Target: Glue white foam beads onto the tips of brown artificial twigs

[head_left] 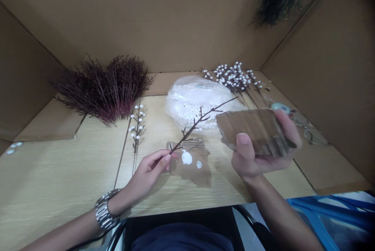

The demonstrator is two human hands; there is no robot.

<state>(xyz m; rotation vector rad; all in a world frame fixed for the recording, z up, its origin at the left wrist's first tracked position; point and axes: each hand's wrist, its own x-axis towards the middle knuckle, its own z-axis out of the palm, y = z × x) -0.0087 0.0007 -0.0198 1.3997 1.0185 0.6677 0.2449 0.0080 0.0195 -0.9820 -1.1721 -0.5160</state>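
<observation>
My left hand (154,169) pinches the lower end of a bare dark brown twig (191,128), which slants up to the right. My right hand (258,157) grips a torn piece of cardboard (249,126), raised above the table at the right. Below the twig, a flat cardboard scrap (195,175) lies on the table with a white blob (186,157) and a smaller white spot on it. Behind it sits a clear plastic bag (202,95) of small white beads. A twig with white berries (137,126) lies left of the bag.
A large bundle of dark red-brown twigs (108,87) lies at the back left. White-berried twigs (234,77) are at the back right, near a tape roll (280,107). Cardboard walls (175,20) enclose the table (73,177). Loose white beads (11,152) lie far left.
</observation>
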